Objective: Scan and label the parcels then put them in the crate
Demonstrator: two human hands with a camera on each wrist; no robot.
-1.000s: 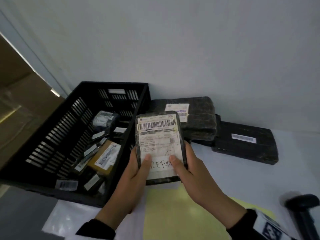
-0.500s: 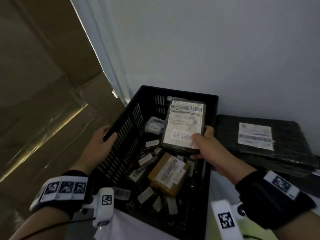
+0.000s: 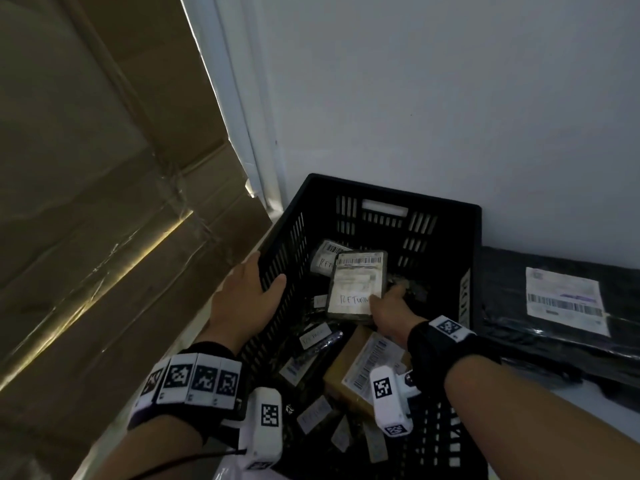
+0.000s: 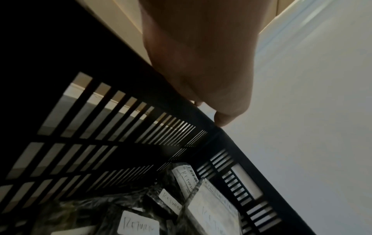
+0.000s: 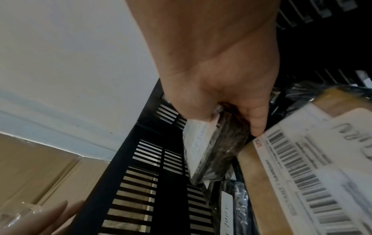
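A black slatted crate [image 3: 384, 192] stands against the wall and holds several labelled parcels. My right hand [image 3: 383, 301] reaches into it and pinches the near right corner of a dark wrapped parcel [image 3: 354, 284]. That parcel carries a white barcode label with "RETURN" handwritten on it. The thumb lies on the label and the fingers sit under the parcel [image 5: 218, 152], which is tilted low over the other parcels. My left hand [image 3: 265, 277] holds the crate's left rim [image 4: 124, 63], thumb inside and fingers outside.
A brown box parcel [image 3: 360, 370] with a barcode label lies in the crate near my right wrist. Flat black parcels [image 3: 554, 327] are stacked on the table right of the crate. A white wall is behind, and taped cardboard [image 3: 104, 202] stands at the left.
My right hand has lowered the parcel from rim height down into the crate. My left hand has stayed on the crate's left rim.
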